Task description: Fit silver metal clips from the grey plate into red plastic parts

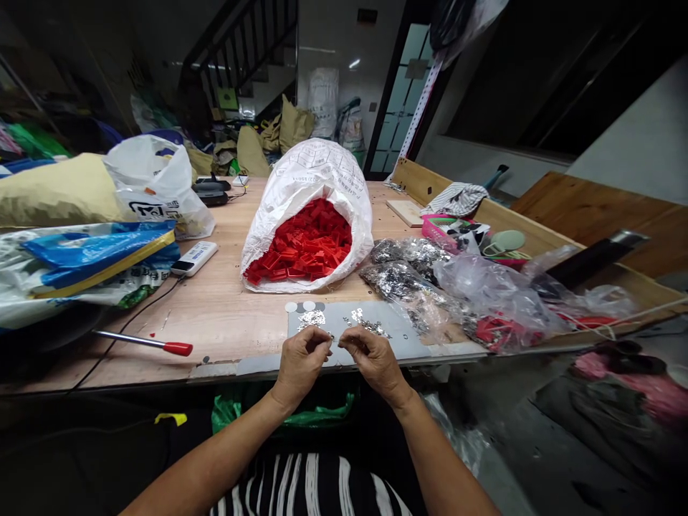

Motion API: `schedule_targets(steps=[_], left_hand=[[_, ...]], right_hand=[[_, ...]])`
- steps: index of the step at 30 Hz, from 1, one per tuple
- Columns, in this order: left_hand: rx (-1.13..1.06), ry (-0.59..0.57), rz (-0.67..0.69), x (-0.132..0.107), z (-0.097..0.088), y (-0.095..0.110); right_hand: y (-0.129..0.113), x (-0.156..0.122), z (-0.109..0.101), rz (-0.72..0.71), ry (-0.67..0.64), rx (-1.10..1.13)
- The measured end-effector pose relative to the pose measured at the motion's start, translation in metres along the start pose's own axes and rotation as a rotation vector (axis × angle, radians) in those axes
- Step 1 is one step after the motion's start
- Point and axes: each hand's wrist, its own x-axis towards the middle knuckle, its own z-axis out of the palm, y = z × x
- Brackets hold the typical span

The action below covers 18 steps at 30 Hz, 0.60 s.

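Nearest the camera, both forearms reach out over a striped top. The left hand [301, 362] and right hand [376, 362] meet at the near edge of the worktop [226, 315], fingertips of each pressed into a tight pinch and almost touching. They seem to pinch one or two of the metal bits [370, 327]; too small to tell which hand has what.

Step in hand, as I read it: fine fingertip work on single bits, picked off the loose scatter on the grey sheet [400, 340] just beyond the knuckles. Handling pcs this small calls for a steady pinch w/ both hands kept low over the sheet, so a dropped bit lands there, not on the floor.

Counts, going outward:
- 1 grey sheet, scatter of bits too many to count
- approx 3 pale discs [302, 307] at its far left corner
- 1 red-handled tool [145, 342], lying to the left
- 1 white remote-like device [194, 258]
- 2 clear bags of shiny metal parts [408, 269], right of centre
- 1 clear bag w/ red pcs [499, 322], further right
- 1 white sack [309, 179], lying open-mouthed toward the camera, full of red plastic parts [306, 251], uncountable
- 1 blue-and-yellow bag [97, 254] and 1 white carrier bag [155, 183], left side
- 1 pink basket [436, 228], far right
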Motion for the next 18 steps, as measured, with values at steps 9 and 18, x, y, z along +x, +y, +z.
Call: schedule_targets(steps=[9, 18], left_hand=[[0.262, 0.041, 0.234, -0.002, -0.003, 0.0], [0.141, 0.047, 0.109, -0.001, -0.002, -0.003]], right_hand=[[0.0, -0.003, 0.017, 0.308, 0.002, 0.387], [-0.012, -0.005, 0.017, 0.206, 0.129, -0.076]])
